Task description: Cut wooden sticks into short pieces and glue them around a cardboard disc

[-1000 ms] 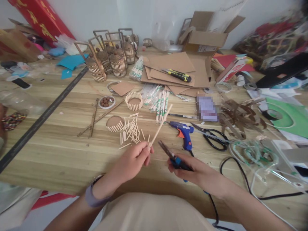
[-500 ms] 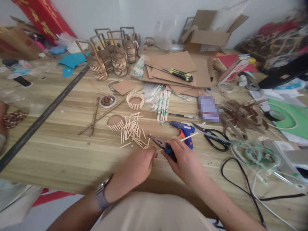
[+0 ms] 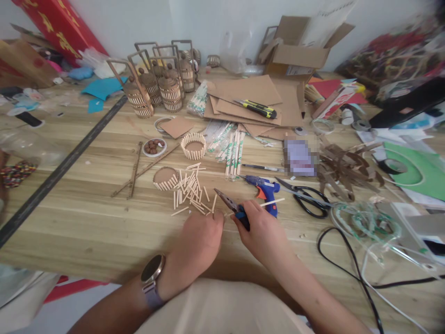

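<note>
My right hand (image 3: 264, 229) is wrapped round pliers (image 3: 229, 202) with blue and black handles, their metal jaws pointing up and left. A thin wooden stick (image 3: 273, 202) sticks out to the right from under that hand. Close by, my left hand (image 3: 201, 239) is closed with its back upward, and whatever its fingers hold is hidden. Short cut sticks (image 3: 191, 188) lie in a loose pile just beyond it. Past the pile are a partly lined cardboard ring (image 3: 166, 178) and a round cup edged with upright sticks (image 3: 193, 146).
A blue glue gun (image 3: 264, 188) and black scissors (image 3: 311, 202) lie right of the pile. Paper-wrapped chopsticks (image 3: 235, 153), a cutter (image 3: 257, 109) on cardboard, and several handled stick baskets (image 3: 170, 93) stand or lie farther back. A black cable (image 3: 342, 266) loops at right.
My left hand has turned over at the wrist, so the watch face now shows and its knuckles point up. The pliers stay in my right hand, almost unmoved. The view has shifted slightly.
</note>
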{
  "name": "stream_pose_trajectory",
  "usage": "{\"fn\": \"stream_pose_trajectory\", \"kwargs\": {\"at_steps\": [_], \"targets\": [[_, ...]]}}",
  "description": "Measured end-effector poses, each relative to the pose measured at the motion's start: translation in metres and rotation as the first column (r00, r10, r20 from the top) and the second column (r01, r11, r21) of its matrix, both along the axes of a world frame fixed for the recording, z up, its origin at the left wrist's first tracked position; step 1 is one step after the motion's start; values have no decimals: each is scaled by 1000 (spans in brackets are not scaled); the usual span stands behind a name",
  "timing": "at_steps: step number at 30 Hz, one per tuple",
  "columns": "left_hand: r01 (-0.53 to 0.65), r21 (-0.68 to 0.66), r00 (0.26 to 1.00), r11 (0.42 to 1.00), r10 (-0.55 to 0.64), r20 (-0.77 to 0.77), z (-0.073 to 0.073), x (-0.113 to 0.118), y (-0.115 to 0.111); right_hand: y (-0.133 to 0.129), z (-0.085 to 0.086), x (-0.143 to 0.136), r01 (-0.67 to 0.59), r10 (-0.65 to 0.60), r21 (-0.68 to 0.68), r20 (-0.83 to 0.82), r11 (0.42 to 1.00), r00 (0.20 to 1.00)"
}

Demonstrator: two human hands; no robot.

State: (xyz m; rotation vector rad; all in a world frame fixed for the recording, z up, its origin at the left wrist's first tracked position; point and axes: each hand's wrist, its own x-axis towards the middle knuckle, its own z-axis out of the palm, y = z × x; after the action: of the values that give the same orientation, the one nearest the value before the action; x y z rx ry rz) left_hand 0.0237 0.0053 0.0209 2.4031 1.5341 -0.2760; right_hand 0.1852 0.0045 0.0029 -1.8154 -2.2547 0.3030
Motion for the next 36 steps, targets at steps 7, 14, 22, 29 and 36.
{"fn": "stream_pose_trajectory", "kwargs": {"at_steps": [7,14,22,29,36], "targets": [[7,-84,997,996,0,83,6,-2,4,1,2,-2,-1,1,-7,-18,1000,1000],[-71,-127,991,989,84,100,-1,0,6,4,-1,-3,28,-28,-7,52,1000,998],[-154,-102,986,983,160,49,-5,2,4,7,-2,-12,46,-48,21,113,999,992],[-225,-273,775,935,342,532,-9,-22,22,16,11,15,-132,104,-93,-254,987,962],[64,-714,484,698,604,633,-21,-16,26,11,25,15,-242,150,-218,-367,945,918]]}}
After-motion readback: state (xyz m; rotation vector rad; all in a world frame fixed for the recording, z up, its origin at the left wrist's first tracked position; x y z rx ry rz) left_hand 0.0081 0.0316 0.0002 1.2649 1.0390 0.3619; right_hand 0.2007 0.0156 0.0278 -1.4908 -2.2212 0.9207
